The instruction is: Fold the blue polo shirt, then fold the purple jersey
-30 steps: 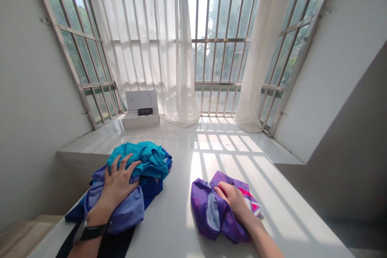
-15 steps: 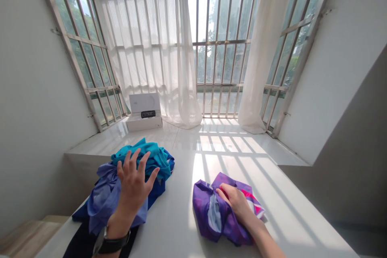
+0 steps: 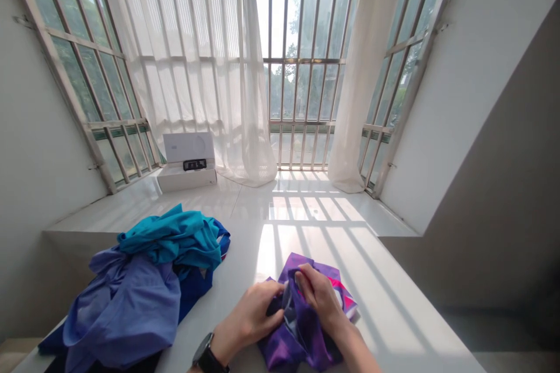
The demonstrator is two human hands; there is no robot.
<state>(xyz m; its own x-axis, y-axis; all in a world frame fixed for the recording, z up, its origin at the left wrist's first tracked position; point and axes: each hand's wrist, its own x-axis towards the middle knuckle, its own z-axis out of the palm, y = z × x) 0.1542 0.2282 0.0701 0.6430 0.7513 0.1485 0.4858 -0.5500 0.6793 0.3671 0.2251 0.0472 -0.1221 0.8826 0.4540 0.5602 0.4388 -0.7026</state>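
Note:
A bunched purple garment [image 3: 286, 355] with pink and white patches lies on the white surface in front of me, its paler lining showing at an opening in the middle. My left hand [image 3: 258, 312], with a dark watch at the wrist, grips the opening's left edge between thumb and fingers. On the other side my right hand [image 3: 317, 294] pinches a fold of the same cloth. To the left is a heap of clothes: a teal garment [image 3: 175, 236] on top, a periwinkle-blue garment [image 3: 126, 309] nearer me, and darker blue cloth [image 3: 196, 288] underneath.
An open white box [image 3: 188, 178] holding a small black device [image 3: 195, 164] stands by the window at the back left. Sheer curtains [image 3: 245, 99] hang before the barred window. Sunlight stripes the white surface [image 3: 332, 245], whose right edge slants toward me.
My left hand has left the clothes heap and moved right onto the purple garment, taking hold of it. My right hand has lifted a fold. The view has turned slightly right.

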